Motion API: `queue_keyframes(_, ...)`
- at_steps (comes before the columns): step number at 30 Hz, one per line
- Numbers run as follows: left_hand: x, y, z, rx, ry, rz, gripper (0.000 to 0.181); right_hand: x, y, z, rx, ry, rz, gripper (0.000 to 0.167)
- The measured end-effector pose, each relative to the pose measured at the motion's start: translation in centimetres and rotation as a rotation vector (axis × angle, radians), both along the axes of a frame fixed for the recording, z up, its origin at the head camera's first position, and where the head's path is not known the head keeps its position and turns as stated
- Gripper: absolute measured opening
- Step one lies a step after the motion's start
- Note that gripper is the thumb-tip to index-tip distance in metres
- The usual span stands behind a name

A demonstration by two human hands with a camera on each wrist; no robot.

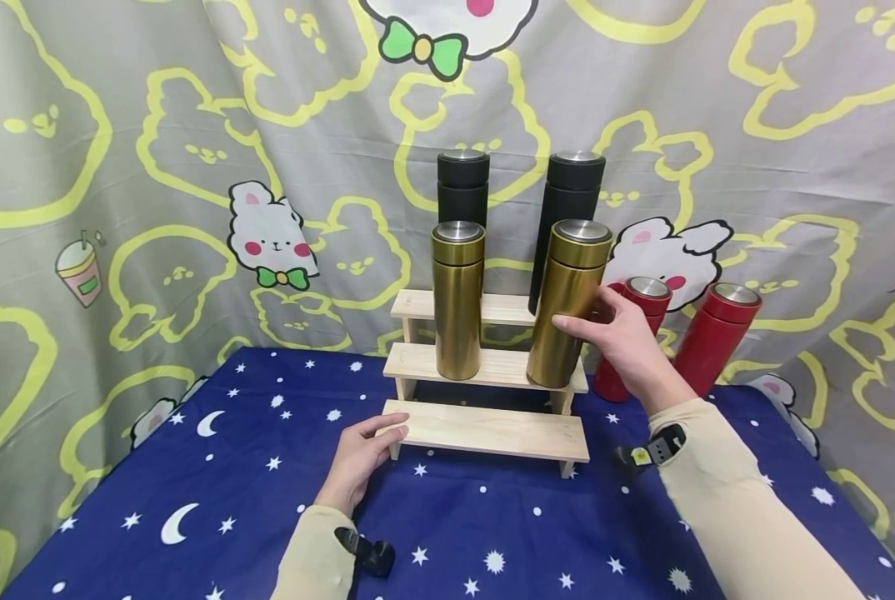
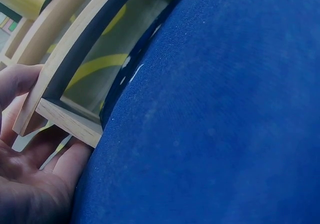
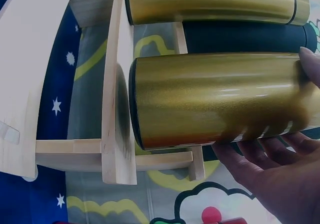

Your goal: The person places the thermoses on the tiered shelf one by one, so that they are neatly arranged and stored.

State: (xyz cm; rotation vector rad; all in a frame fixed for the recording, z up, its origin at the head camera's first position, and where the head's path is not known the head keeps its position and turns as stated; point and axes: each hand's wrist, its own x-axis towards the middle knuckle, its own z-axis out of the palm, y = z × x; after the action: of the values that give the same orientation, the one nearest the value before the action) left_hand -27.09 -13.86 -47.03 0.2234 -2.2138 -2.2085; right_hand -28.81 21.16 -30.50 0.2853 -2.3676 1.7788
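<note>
A gold thermos (image 1: 567, 308) is gripped by my right hand (image 1: 627, 333), thumb on its front and fingers round its right side. Its base is at the right end of the middle tier, leaning slightly; I cannot tell if it fully touches the board. A second gold thermos (image 1: 458, 304) stands upright on the same tier, further left. The three-tier wooden step stand (image 1: 492, 429) rests on the cloth. My left hand (image 1: 361, 454) holds the left end of its lowest board, with the thumb on the board and fingers by the leg (image 2: 70, 121).
Two black thermoses, one at the left (image 1: 462, 187) and one at the right (image 1: 571, 196), stand behind the gold ones. Two red thermoses, one nearer the stand (image 1: 612, 375) and one further right (image 1: 717, 337), stand right of it. A patterned curtain (image 1: 192, 192) hangs behind the blue starry cloth (image 1: 252, 467).
</note>
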Motion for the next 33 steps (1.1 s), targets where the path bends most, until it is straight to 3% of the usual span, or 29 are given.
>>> queue_keyframes(15,-0.05,0.10,0.02,0.002,0.014,-0.004,0.031,-0.91,-0.37,-0.41,0.004,-0.004,-0.016,0.078)
queue_keyframes(33,0.08,0.04,0.04,0.001,0.014,-0.005,0.031,-1.05,-0.64,-0.78,-0.003,-0.035,-0.017,0.083)
